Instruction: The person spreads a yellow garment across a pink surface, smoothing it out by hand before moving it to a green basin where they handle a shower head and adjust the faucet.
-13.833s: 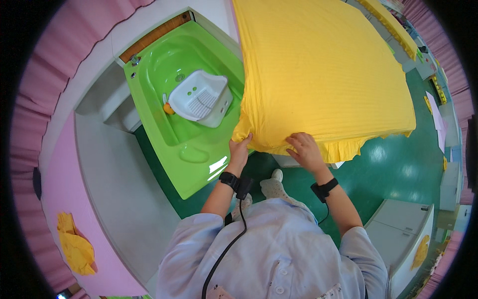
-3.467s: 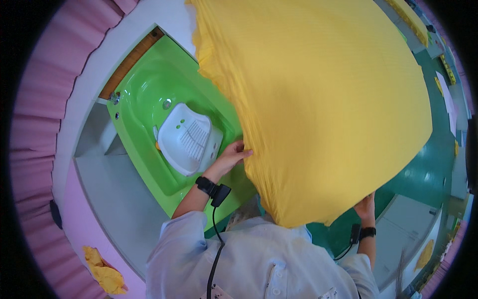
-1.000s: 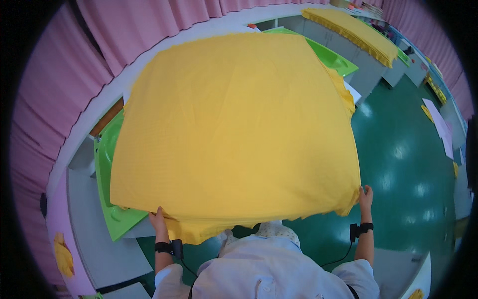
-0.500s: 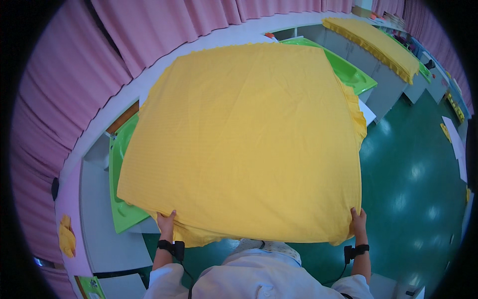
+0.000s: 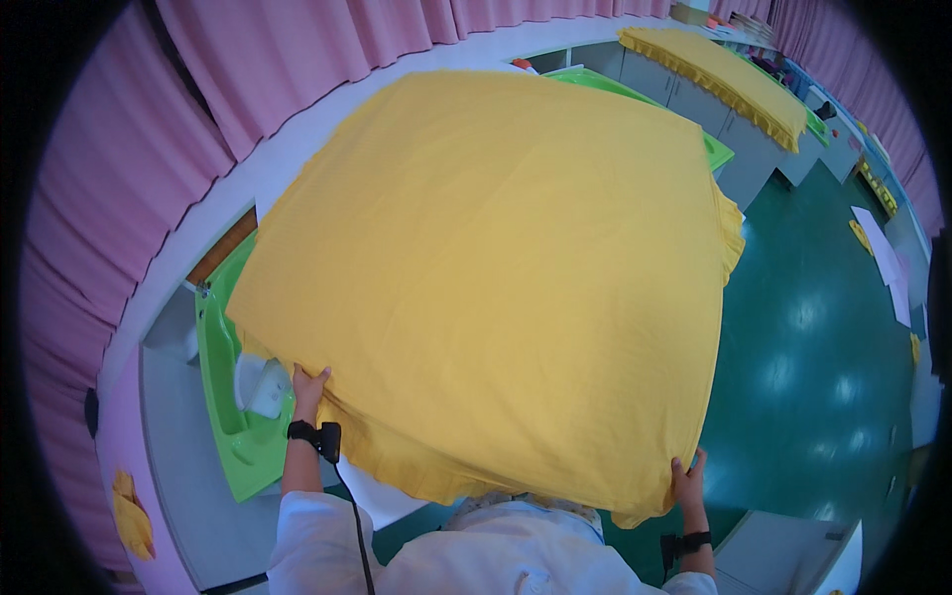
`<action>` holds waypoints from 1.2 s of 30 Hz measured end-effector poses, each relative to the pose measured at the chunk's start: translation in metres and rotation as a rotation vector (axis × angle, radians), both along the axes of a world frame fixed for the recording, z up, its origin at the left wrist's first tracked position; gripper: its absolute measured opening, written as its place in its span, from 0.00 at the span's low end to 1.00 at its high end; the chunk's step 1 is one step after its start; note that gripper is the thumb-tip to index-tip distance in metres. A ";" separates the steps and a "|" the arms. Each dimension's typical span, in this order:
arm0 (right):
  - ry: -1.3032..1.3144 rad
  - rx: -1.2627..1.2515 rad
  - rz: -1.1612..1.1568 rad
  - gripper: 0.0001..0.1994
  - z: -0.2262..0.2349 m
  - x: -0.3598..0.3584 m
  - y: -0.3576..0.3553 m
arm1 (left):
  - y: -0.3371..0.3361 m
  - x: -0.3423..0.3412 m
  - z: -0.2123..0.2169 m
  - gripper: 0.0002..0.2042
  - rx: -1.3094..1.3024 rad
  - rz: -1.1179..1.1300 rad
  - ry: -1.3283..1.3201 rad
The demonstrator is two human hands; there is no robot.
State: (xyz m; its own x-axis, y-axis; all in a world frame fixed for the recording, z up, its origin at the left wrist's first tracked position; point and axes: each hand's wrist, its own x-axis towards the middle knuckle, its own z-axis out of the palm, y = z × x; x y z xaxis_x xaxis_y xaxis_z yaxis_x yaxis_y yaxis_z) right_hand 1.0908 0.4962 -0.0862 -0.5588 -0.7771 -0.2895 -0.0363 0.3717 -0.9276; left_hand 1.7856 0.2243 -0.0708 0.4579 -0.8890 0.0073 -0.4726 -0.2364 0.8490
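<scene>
A large yellow cloth (image 5: 496, 278) with a ruffled edge spreads out in front of me over a bright green moulded basin unit (image 5: 220, 382). My left hand (image 5: 309, 389) grips its near edge on the left, thumb on top and the other fingers mostly hidden. At the near right corner, my right hand (image 5: 687, 483) pinches the cloth's edge. Beside my left hand, a white object (image 5: 263, 385) sits in the green basin, partly covered by the cloth. Its kind is unclear.
Pink curtains (image 5: 327, 69) line the left and back beyond a white ledge. Back right stands a grey cabinet under another yellow ruffled cloth (image 5: 714, 74). A crumpled yellow cloth (image 5: 131, 516) lies at far left. Green floor (image 5: 803, 317) stretches right; an open white-grey cabinet (image 5: 788, 555) is near right.
The cloth has turned clockwise in view, its near right corner now closer to me. My left hand has moved left and away, my right hand nearer. The white object in the basin has come into sight.
</scene>
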 end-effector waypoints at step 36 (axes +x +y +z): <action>0.283 0.207 1.062 0.11 0.062 -0.078 0.011 | 0.220 -0.210 0.024 0.35 0.424 0.208 -0.504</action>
